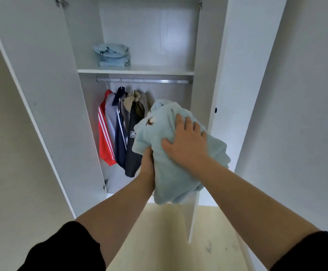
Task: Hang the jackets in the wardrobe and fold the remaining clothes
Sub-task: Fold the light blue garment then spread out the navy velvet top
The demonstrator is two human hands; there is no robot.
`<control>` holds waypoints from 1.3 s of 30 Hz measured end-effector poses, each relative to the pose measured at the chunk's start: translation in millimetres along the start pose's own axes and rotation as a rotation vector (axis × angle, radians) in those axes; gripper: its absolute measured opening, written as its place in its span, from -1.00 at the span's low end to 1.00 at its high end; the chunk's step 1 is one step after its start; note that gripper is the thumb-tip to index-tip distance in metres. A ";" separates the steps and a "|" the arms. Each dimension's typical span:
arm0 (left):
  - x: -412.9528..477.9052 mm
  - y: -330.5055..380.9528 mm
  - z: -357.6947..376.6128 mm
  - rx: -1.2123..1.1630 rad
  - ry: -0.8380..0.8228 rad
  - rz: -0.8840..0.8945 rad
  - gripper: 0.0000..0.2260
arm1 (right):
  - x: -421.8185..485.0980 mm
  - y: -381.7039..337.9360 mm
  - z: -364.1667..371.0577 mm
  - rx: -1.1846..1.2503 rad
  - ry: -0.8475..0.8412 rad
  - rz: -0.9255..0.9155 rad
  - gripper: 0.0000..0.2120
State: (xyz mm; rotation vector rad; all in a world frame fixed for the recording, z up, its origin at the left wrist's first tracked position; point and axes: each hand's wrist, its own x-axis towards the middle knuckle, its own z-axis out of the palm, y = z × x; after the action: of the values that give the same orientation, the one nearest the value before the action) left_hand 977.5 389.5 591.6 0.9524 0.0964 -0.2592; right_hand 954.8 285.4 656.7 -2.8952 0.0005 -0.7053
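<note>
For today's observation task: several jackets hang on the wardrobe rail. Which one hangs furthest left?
The red jacket with white sleeve stripes hangs furthest left on the rail; the navy and dark jackets hang to its right.

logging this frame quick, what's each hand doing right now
Left hand: grips the light blue folded garment from underneath.
Right hand: open, fingers spread flat, pressing on top of the same garment.

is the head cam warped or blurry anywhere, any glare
Head view: wide-angle warp splays the wardrobe doors outward; soft even light, no hard glare; the hanging jackets read sharp; the light blue garment looks slightly soft between left hand and right hand.
</note>
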 end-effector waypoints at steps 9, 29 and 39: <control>138.4 105.9 -5.4 0.134 0.099 0.293 -0.74 | 170.5 -22.8 48.2 0.286 0.039 0.035 -0.10; 513.0 439.7 40.3 1.223 0.330 1.432 -0.53 | 651.9 -77.5 143.2 1.789 -0.037 0.078 -0.61; 722.8 464.6 2.6 2.179 -0.157 1.267 -0.39 | 792.4 -27.7 255.7 1.512 -0.076 0.656 -0.63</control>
State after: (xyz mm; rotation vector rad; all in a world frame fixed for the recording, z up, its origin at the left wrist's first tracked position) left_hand 1796.1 516.0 820.3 2.8381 -1.1626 1.0291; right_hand 1774.7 322.3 799.1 -1.3215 0.2629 -0.2242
